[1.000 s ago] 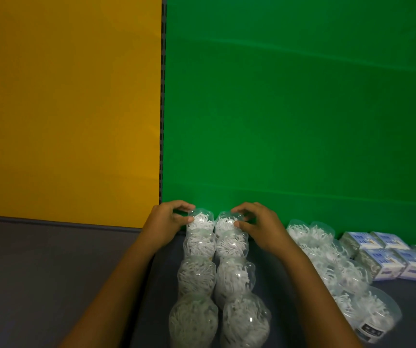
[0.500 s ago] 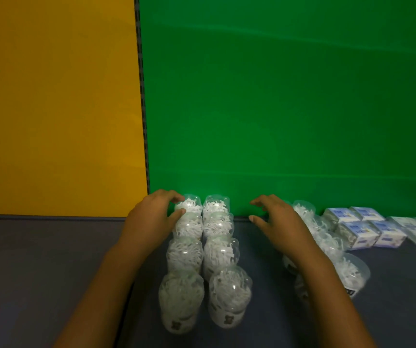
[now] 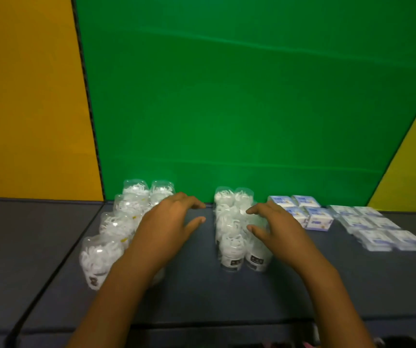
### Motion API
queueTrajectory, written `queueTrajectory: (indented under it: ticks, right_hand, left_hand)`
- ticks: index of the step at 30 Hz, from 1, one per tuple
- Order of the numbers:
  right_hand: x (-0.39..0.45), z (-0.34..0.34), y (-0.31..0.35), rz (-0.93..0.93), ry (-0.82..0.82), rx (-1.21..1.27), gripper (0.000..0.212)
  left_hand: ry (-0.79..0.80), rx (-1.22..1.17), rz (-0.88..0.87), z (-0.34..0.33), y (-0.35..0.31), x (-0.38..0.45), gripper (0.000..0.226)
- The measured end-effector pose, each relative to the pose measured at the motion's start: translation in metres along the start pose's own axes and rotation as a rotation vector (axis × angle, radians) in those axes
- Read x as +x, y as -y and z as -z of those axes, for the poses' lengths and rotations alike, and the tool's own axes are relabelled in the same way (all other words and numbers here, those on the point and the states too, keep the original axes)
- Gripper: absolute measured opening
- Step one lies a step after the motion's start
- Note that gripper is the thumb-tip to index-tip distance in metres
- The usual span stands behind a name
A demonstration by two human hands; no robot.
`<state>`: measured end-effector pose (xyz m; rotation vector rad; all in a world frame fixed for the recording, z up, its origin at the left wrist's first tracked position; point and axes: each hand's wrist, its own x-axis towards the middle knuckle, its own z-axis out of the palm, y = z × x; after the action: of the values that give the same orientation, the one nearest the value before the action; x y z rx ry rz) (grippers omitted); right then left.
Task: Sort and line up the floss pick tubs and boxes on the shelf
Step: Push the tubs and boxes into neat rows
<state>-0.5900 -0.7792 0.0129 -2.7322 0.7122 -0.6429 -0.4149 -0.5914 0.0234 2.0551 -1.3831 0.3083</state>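
**Hands closing on the middle group of tubs**

Nearest the camera, both forearms rise from the bottom edge of the frame over the dark shelf (image 3: pixel 201 297). Left hand (image 3: pixel 169 227) hovers at centre with fingers spread and released, gripping nothing; it covers part of the left block of tubs (image 3: pixel 116 222), which runs in two files toward the green backdrop (image 3: pixel 252 96). Right hand (image 3: pixel 277 228) is also open, fingers curled toward the middle block of tubs (image 3: pixel 232 227), and seems to touch its right side, though blur makes contact uncertain.

Judging by the pose, the step in hand is squaring up this middle block. Next move calls for pressing both palms against its flanks without toppling the light tubs.

Further right sit the blue-topped boxes (image 3: pixel 299 209), then the flat clear boxes (image 3: pixel 380 229), smeared by motion; their labels are unreadable.
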Motion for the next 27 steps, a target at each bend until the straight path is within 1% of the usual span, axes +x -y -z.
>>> queueTrajectory:
  ticks: [5,10,14,20,27]
  right_hand:
    - [-0.026,0.003,-0.03,0.053,0.062,0.063,0.025]
    - [-0.036,0.005,-0.04,0.104,0.061,0.11,0.032]
    - [-0.034,0.006,-0.046,0.145,0.101,0.179,0.033]
    - [-0.034,0.005,-0.053,0.208,0.088,0.257,0.029]
    - [-0.031,0.005,-0.061,0.178,0.1,0.27,0.03]
  left_hand:
    - [0.066,-0.054,0.016,-0.043,-0.037,-0.02,0.031]
    - [0.061,-0.058,0.089,-0.071,-0.058,-0.034,0.035]
    - [0.005,-0.052,0.109,-0.079,-0.06,-0.036,0.032]
    - [-0.032,-0.048,0.106,-0.083,-0.058,-0.032,0.029]
    - [-0.043,-0.042,0.137,-0.084,-0.06,-0.032,0.032]
